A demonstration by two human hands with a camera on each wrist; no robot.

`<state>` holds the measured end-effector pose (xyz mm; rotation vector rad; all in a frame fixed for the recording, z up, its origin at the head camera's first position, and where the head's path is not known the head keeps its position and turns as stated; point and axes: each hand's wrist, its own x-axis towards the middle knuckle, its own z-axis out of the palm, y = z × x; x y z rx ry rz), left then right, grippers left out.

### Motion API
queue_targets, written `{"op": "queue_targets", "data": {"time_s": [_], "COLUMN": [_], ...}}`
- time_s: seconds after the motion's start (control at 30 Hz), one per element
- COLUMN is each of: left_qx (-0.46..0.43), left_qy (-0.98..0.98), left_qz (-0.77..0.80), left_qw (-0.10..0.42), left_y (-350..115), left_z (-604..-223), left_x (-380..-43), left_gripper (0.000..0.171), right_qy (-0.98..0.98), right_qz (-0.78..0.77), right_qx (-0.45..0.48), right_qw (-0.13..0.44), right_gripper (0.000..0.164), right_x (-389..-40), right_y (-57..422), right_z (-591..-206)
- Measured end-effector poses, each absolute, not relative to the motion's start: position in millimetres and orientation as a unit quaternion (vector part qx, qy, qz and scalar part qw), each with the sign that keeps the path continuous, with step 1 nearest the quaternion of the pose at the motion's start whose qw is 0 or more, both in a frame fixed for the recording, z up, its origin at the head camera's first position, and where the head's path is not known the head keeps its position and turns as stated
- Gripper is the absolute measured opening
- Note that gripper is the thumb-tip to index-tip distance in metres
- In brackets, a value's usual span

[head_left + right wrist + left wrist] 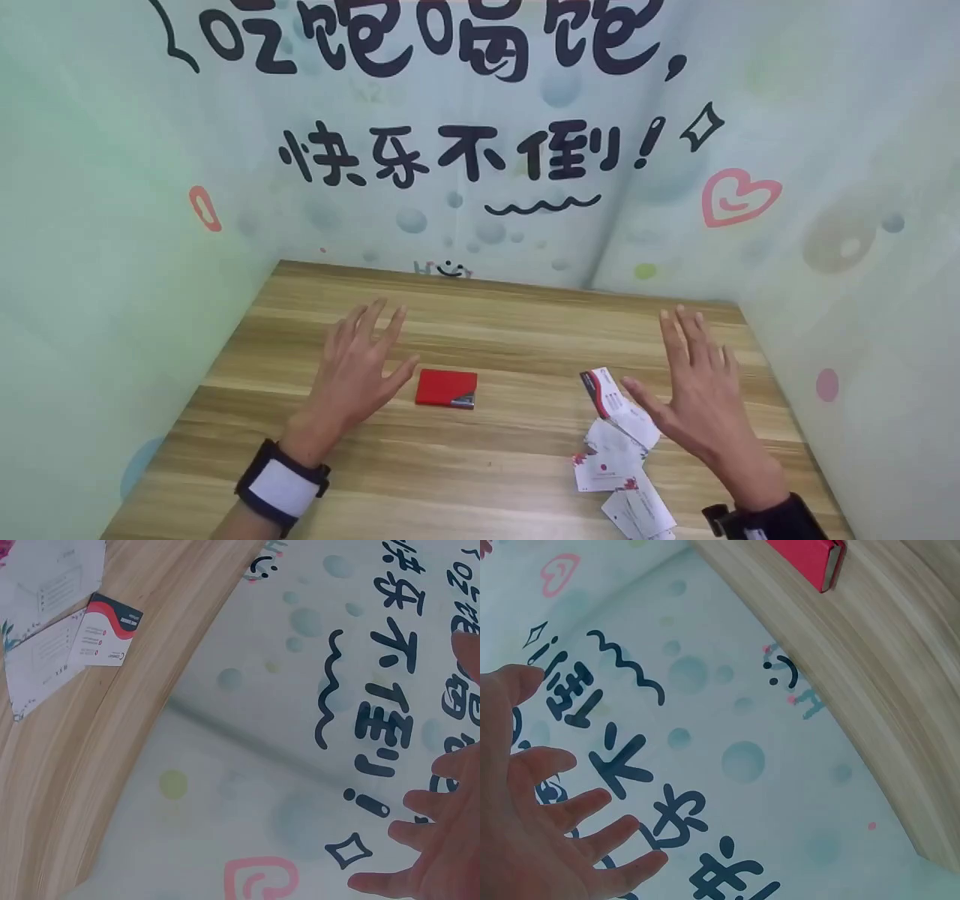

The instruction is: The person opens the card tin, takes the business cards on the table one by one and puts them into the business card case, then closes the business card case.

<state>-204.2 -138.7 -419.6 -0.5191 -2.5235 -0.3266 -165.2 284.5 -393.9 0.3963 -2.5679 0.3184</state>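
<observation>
My left hand point(358, 375) is held over the table with its fingers spread and nothing in it. Just right of its thumb lies a red card case point(445, 388) with a dark and silvery corner; part of the case point(810, 559) shows at the top of the left wrist view. On the other side, my right hand point(701, 397) hovers with fingers extended, also holding nothing. Several white business cards point(611, 457) lie in an overlapping pile left of that hand. The topmost card toward the back point(107, 630) has a black and red band.
The wood-grain tabletop point(360, 480) is bounded by a pale printed backdrop point(450, 225) at the back and on both sides. Black lettering, bubbles and a pink heart point(741, 198) are printed on it. Each wrist wears a dark strap point(282, 487).
</observation>
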Motion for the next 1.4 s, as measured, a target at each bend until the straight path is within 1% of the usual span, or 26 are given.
{"op": "queue_targets", "data": {"time_s": [0.17, 0.33, 0.63, 0.87, 1.13, 1.27, 1.4], "left_qx": [-0.201, -0.211, -0.236, -0.245, -0.246, -0.244, -0.252], "left_qy": [-0.933, -0.926, -0.917, -0.908, -0.903, -0.9, -0.888], "left_qz": [-0.132, -0.128, -0.128, -0.145, -0.159, -0.153, -0.138], "left_qw": [0.268, 0.284, 0.296, 0.308, 0.314, 0.329, 0.36], "left_y": [-133.6, -129.1, -117.3, -110.2, -102.9, -101.7, -101.8], "left_z": [-424.3, -430.6, -445.1, -452.6, -463.4, -471.1, -481.5], "left_x": [-198.0, -192.8, -187.0, -186.4, -188.5, -189.2, -190.2], "left_gripper": [0.068, 0.07, 0.069, 0.069, 0.073, 0.074, 0.07], "right_qy": [-0.945, -0.945, -0.94, -0.932, -0.93, -0.93, -0.934], "right_qz": [0.123, 0.125, 0.135, 0.135, 0.139, 0.144, 0.142], "right_qx": [0.153, 0.153, 0.165, 0.181, 0.197, 0.202, 0.203], "right_qw": [0.262, 0.261, 0.268, 0.282, 0.277, 0.271, 0.258], "right_gripper": [0.092, 0.091, 0.092, 0.093, 0.09, 0.09, 0.091], "right_x": [-162.3, -158.9, -156.3, -159.8, -162.5, -163.5, -163.2], "right_y": [274.1, 264.6, 244.5, 225.8, 200.3, 187.2, 176.2], "right_z": [-397.7, -404.1, -425.9, -431.2, -437.5, -443.3, -451.9]}}
